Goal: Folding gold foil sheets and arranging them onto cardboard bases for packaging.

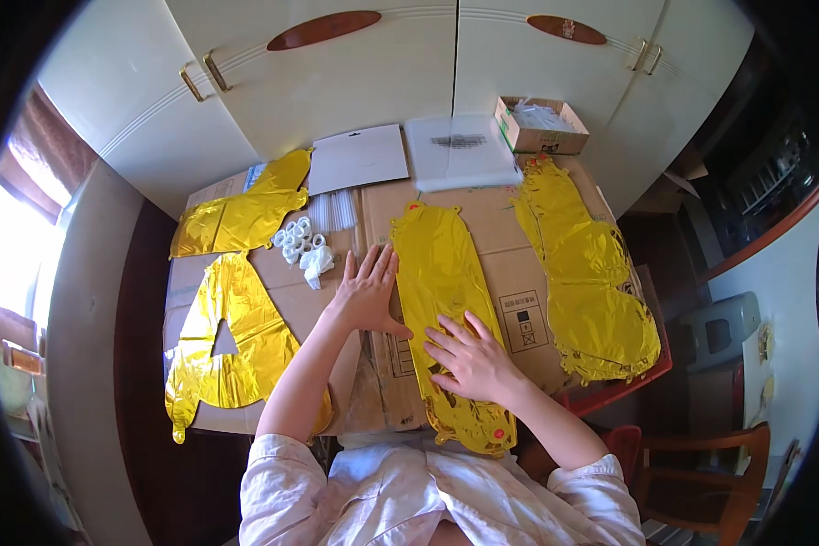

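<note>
A long flat gold foil balloon (441, 264), not inflated, lies lengthwise in front of me on the cardboard. My right hand (469, 361) rests on its lower middle, fingers spread. Along its left edge lies my left hand (366, 296), fingers stretched out, the thumb reaching to the foil. Neither hand grips anything. To the right is a stack of gold foil balloons (587, 282), wavy in outline. At the left lies an A-shaped gold foil balloon (237, 332), with another folded gold foil balloon (237, 221) above it.
Several white rolls (298, 239) and a bundle of clear straws (334, 211) lie left of the middle. Behind are a white card sheet (359, 161), clear plastic bags (460, 155) and an open carton (541, 127). Cabinets (337, 68) border the far side; a wooden chair (710, 473) stands lower right.
</note>
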`<state>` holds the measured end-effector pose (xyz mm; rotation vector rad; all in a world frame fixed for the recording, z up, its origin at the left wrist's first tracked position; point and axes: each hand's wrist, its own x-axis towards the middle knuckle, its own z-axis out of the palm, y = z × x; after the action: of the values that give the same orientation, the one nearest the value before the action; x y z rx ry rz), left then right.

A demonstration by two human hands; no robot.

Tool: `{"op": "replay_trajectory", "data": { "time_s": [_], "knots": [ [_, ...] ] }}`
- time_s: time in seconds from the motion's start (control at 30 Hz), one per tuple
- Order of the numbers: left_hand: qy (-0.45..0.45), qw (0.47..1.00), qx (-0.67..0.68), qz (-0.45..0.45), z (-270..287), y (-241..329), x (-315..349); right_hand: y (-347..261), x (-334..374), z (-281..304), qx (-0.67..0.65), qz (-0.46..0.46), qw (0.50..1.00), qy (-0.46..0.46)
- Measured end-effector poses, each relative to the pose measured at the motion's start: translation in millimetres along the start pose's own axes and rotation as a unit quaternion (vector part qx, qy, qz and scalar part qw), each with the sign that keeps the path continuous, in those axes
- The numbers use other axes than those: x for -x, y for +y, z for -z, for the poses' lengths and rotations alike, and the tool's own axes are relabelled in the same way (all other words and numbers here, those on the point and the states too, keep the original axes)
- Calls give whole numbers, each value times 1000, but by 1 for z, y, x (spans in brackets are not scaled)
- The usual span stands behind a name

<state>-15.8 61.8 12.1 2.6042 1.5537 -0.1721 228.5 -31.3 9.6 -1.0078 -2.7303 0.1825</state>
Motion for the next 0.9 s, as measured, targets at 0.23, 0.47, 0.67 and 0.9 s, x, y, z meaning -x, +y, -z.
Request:
{"op": "replay_trajectory", "data": {
  "time_s": [0.23, 0.47, 0.67, 0.9],
  "knots": [
    [3, 1000, -17, 0, -3, 0, -2, -2, -17, -6, 15, 60, 998, 22],
    [-1, 1000, -10, 2, -1, 1, -2, 5, -10, -7, -6, 88, 996, -2],
    [10, 1000, -13, 2, -4, 0, -2, 5, -1, 1, -9, 122, 991, -57],
    [25, 999, 16, 40, -7, 3, -5, 3, 9, -1, -30, 143, 985, -94]
  ]
}}
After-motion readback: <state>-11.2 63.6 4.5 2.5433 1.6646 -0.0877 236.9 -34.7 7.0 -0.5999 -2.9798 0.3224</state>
